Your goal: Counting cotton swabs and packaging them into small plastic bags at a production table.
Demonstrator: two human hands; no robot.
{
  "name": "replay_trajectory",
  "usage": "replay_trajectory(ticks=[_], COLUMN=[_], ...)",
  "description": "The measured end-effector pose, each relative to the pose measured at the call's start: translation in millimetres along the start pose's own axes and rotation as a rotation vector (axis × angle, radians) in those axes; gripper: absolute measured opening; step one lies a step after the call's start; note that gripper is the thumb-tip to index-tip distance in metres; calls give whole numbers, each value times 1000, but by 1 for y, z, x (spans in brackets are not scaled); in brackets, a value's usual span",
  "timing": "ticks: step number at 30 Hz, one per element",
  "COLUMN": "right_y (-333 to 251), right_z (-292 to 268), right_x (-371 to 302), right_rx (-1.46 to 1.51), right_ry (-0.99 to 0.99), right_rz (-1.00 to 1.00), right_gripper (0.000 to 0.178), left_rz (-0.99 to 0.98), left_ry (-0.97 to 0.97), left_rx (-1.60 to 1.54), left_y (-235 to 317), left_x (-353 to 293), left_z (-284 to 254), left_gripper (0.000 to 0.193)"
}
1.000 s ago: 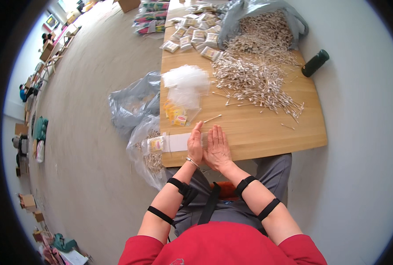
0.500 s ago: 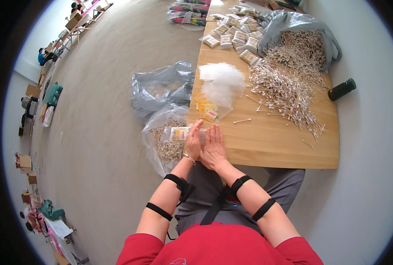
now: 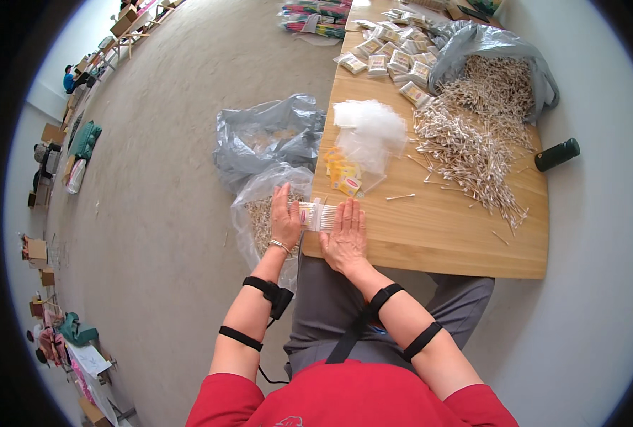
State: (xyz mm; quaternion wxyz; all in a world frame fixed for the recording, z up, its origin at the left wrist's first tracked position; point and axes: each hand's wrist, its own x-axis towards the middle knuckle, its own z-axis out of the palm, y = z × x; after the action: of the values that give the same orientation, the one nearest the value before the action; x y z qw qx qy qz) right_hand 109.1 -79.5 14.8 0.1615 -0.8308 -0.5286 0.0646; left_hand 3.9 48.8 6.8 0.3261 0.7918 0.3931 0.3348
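A clear packet of white cotton swabs (image 3: 318,216) with a small label lies across the table's left edge, between my hands. My left hand (image 3: 284,222) is at its left end, just beyond the edge, with fingers stretched out; its thumb and palm side are hidden. My right hand (image 3: 346,238) lies flat over the packet's right end on the tabletop, fingers straight and close together. Beyond the hands lie yellow printed cards (image 3: 343,174) and a stack of clear plastic sleeves (image 3: 372,132). A loose cotton swab (image 3: 400,196) rests right of the cards.
A heap of swabs (image 3: 466,146) spills from a grey bag (image 3: 544,82) on the wooden table (image 3: 430,245). Filled packets (image 3: 396,60) lie at the back. A dark green cylinder (image 3: 557,154) stands near the wall. Left of the table are a swab-filled clear bag (image 3: 244,235) and a grey bag (image 3: 267,142).
My left hand has moved left, away from my right hand, along the packet. More of the packet now shows between them. The right hand stays about where it was on the table.
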Motion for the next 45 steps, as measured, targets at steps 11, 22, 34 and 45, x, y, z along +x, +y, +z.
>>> replay_trajectory(ticks=[11,22,34,45], right_y=[-24,-35,-43,-60], right_z=[7,8,14,26], right_x=[6,9,44,47], right_rx=[29,93,1029,983], right_ry=[-20,14,236,234], right_rz=[-30,-28,46,-15], right_gripper=[89,87,67,56], left_rz=[-564,-490,-536,-627], left_ry=[-306,-304,-319,14], left_rx=[-827,-850,-906,-516], left_y=[-47,-29,-28,-38], left_x=[2,6,8,-21], left_z=[10,-6,-4,0], left_gripper=[43,41,69,60])
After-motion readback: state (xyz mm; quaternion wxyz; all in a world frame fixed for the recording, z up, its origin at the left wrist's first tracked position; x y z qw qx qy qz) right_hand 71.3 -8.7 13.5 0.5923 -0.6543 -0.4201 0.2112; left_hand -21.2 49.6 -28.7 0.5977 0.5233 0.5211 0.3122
